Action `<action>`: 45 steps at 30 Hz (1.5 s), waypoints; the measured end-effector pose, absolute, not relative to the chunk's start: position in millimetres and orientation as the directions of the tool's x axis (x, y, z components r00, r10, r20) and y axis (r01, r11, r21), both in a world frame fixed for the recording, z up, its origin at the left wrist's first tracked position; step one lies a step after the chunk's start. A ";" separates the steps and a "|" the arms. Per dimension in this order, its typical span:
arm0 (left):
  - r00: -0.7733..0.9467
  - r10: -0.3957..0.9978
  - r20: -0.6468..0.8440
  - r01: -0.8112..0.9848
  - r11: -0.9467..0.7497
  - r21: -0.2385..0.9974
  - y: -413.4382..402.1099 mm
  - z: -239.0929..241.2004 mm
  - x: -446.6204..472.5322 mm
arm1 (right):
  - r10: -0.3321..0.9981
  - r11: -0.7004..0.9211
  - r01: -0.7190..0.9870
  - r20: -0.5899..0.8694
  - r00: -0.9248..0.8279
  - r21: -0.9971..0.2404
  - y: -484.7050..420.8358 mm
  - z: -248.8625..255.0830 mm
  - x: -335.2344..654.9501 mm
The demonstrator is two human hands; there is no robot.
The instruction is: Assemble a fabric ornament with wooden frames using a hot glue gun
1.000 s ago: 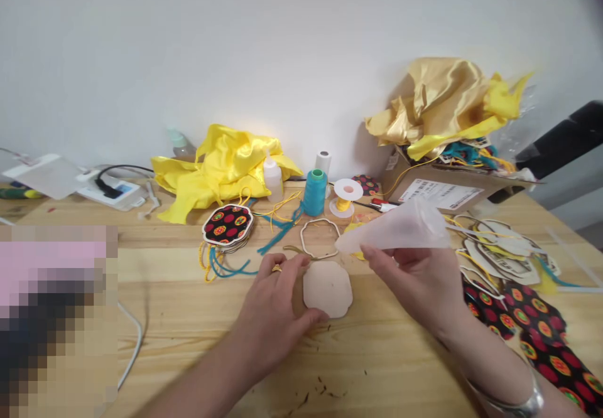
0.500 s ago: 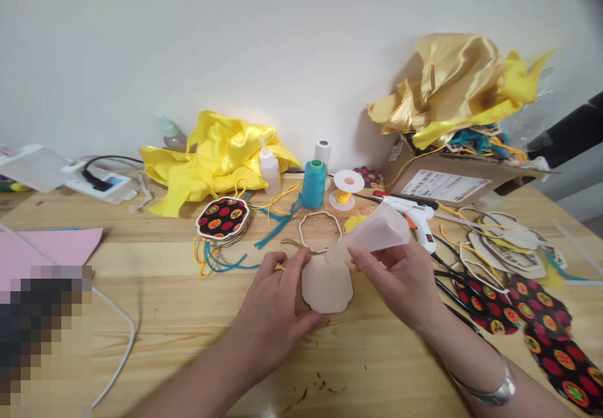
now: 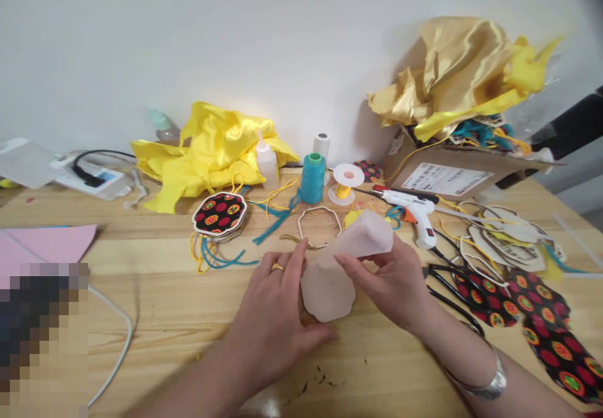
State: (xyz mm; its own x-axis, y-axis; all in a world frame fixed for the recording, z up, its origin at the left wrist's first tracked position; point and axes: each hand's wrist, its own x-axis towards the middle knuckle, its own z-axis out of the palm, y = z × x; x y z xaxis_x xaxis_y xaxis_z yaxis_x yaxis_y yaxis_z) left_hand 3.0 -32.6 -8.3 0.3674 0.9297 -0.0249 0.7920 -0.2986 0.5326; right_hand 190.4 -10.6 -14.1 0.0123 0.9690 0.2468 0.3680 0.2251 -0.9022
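A pale, scalloped flat board (image 3: 330, 292) lies on the table in front of me. My left hand (image 3: 277, 299) curls around its left side, index finger along the upper left edge and thumb just below the lower edge, steadying it. A translucent white squeeze bottle (image 3: 362, 236) is in my right hand (image 3: 391, 280), tilted so that its narrow end meets the board's upper left part. Whether glue is coming out cannot be seen. Behind the board rests a thin scalloped frame (image 3: 320, 226).
At the back stand a teal thread cone (image 3: 313, 181), a yellow cord spool (image 3: 347, 182) and a small bottle (image 3: 267, 164). A glue gun (image 3: 409, 208) with black cable, patterned fabric pieces (image 3: 560, 352) and a cardboard box (image 3: 440, 176) occupy the right. A patterned scalloped piece (image 3: 220, 213) lies left.
The bottle and my right hand have shifted left, its tip moving along the board's upper edge toward the left corner. My left thumb has drawn slightly below the board's edge.
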 end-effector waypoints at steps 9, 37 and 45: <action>0.395 0.918 0.005 0.707 -0.307 0.637 -35.2 -13.8 2.5 | 0.944 0.310 0.450 0.326 -0.045 -0.838 -12.4 -14.4 186.4; 0.383 0.923 0.024 0.668 -0.295 0.683 -34.0 -19.4 2.1 | 0.917 0.366 0.580 0.389 -0.089 -0.728 -11.7 -8.0 182.7; 0.385 0.923 0.008 0.678 -0.288 0.677 -33.3 -17.8 1.8 | 0.935 0.334 0.530 0.347 -0.080 -0.779 -9.5 -11.7 186.3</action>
